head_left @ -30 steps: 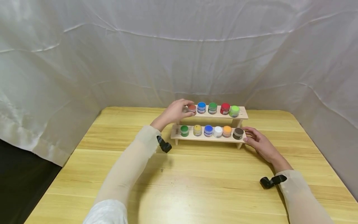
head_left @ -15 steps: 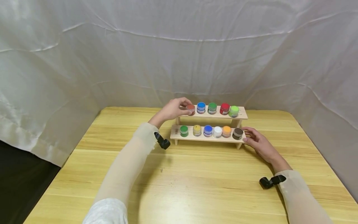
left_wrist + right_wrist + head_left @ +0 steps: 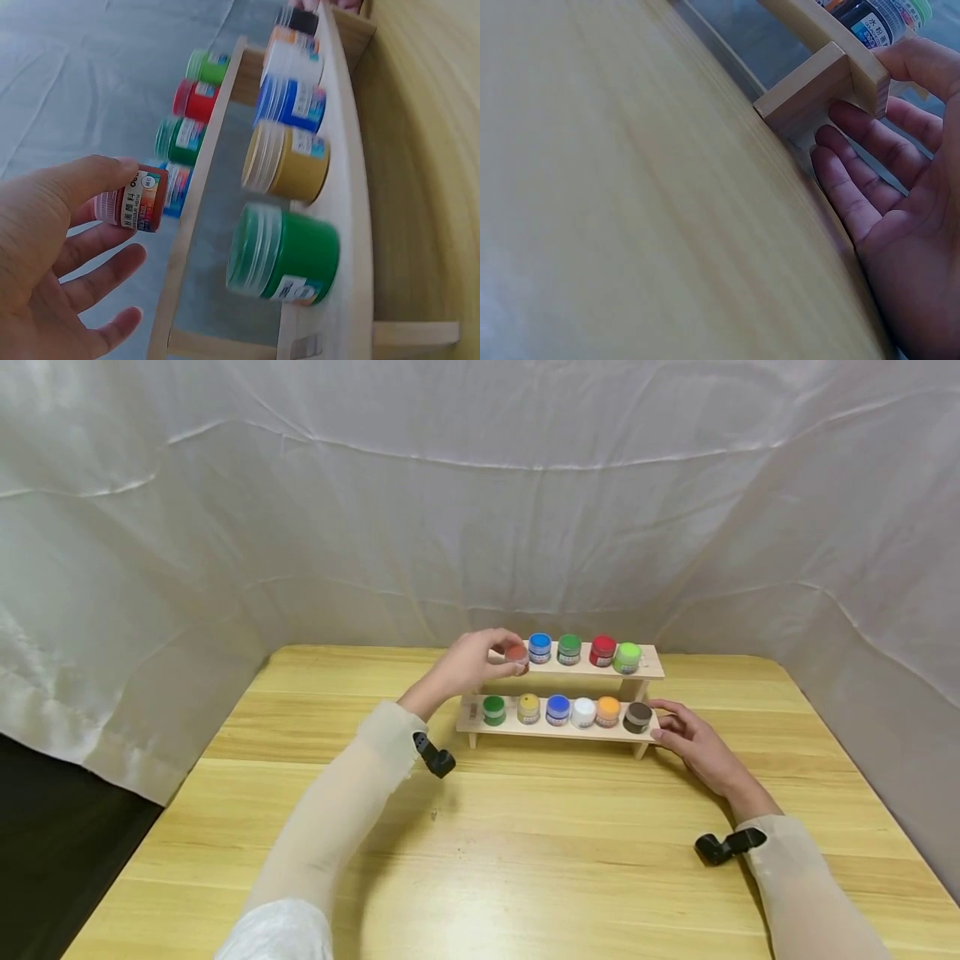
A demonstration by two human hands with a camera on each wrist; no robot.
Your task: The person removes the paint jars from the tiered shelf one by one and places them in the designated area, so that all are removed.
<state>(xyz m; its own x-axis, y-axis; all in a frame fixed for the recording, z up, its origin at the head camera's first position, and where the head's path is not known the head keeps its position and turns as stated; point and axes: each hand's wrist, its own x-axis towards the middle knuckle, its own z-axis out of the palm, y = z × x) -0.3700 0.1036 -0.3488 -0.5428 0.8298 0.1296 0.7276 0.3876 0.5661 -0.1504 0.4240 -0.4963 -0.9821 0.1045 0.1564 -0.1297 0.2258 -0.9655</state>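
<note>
1 red-brown jar point(image 3: 516, 654), pinched.
The left hand point(image 3: 468, 662) holds it at the left end of the far shelf point(image 3: 652, 666); the right hand point(image 3: 697, 745) grips the right end of the near shelf point(image 3: 511, 720).

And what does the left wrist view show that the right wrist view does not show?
Only left wrist: the left hand pinching the reddish-brown jar, and the yellow jar.
Only right wrist: the palm of the right hand, its thumb at one end of the wooden stand.
Both: the wooden stand, the dark jar and the tabletop.
</note>
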